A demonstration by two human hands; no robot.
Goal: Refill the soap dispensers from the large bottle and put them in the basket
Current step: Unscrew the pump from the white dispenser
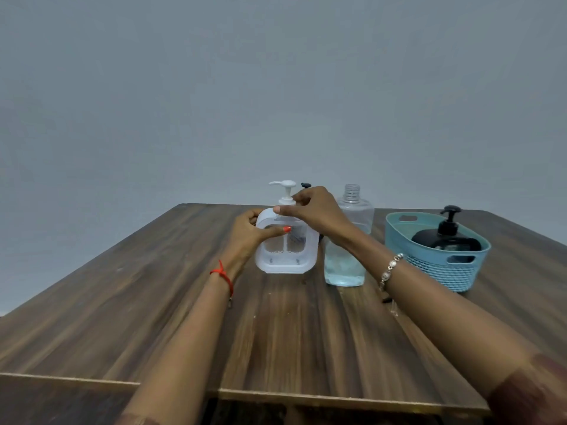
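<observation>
A white square soap dispenser [287, 256] with a white pump head stands upright mid-table. My left hand [251, 231] grips its left side, thumb across the front. My right hand [310, 207] pinches the pump collar at the dispenser's top. Just to the right stands the large clear bottle [345, 262], uncapped, holding pale blue liquid in its lower half. A black dispenser [446, 237] with a black pump sits inside the teal basket [438, 268] at the right. Behind my right hand a dark pump tip [306, 185] shows; its body is hidden.
The wooden table [153, 302] has its front edge close to me and a plain grey wall behind it. A small dark object [387, 299] lies on the table under my right wrist.
</observation>
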